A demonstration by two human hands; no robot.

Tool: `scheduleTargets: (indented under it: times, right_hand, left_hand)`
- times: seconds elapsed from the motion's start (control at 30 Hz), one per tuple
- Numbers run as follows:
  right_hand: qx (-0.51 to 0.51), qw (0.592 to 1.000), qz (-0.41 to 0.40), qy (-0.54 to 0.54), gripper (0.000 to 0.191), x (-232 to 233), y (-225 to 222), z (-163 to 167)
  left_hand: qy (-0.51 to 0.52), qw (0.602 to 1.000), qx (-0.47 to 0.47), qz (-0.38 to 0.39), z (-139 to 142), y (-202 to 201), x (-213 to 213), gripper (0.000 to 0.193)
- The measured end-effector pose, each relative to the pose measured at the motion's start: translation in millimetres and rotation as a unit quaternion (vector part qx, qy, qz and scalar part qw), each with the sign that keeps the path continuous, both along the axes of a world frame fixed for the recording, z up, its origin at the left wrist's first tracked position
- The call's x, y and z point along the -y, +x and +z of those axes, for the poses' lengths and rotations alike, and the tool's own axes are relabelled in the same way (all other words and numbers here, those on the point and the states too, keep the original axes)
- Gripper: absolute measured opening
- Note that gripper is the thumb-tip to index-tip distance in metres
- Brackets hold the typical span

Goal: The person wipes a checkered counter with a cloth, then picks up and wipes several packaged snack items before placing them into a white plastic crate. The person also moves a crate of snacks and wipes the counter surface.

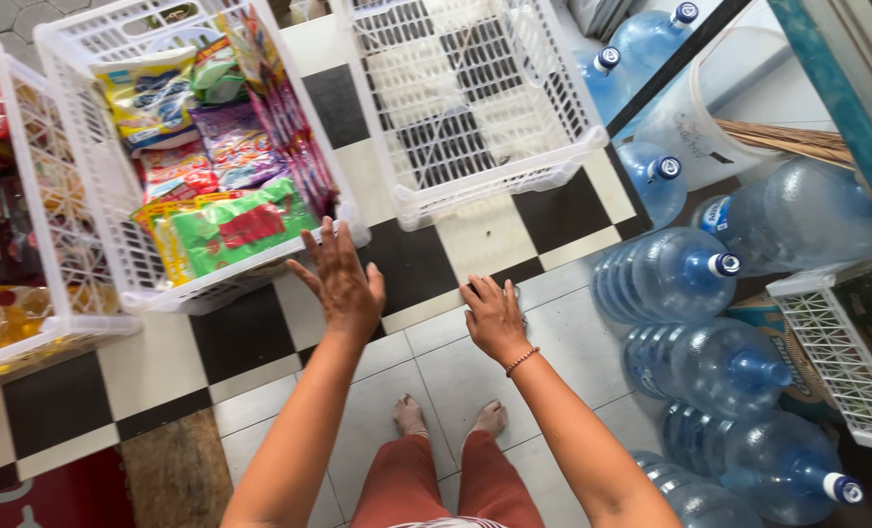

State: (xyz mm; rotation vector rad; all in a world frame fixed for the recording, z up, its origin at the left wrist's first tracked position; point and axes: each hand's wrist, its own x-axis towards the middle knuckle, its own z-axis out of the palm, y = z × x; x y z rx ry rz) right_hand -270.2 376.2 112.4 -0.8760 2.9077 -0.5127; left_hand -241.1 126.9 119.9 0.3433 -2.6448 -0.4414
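My left hand (343,282) is stretched forward, fingers apart, holding nothing, right at the near corner of a white plastic basket (103,186) packed with colourful snack packets (235,227). My right hand (494,315) is also open and empty, hovering over the tiled floor just below an empty white basket (553,166). A beaded bracelet sits on my right wrist. Both baskets rest on the black and white checkered floor (411,264). My bare feet show at the bottom.
A third white basket (40,323) with packets and small cups stands at the far left. Several large blue water jugs (675,274) lie stacked on the right, with another white crate (842,362) beside them. A brown mat (177,474) lies at the lower left.
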Motion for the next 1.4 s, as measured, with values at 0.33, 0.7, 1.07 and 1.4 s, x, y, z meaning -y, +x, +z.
scheduleTargets:
  times: [0.33,0.7,1.07,1.4]
  right_hand:
    - [-0.001,0.999,0.025,0.022,0.059,-70,-56,-5]
    - [-0.041,0.999,0.015,0.013,0.067,-182,-73,-60]
    - [0.112,0.978,-0.172,-0.026,0.051,-226,-8,-268]
    - [0.328,0.917,-0.199,0.112,0.049,-183,-21,-455]
  left_hand:
    - [0.035,0.991,0.089,-0.095,-29,-26,-130,0.081]
    - [-0.06,0.972,0.168,-0.151,-63,-71,-178,0.071]
    - [-0.087,0.955,0.107,-0.264,-97,-68,-141,0.059]
    - [-0.129,0.944,0.098,-0.287,-136,-61,-132,0.077]
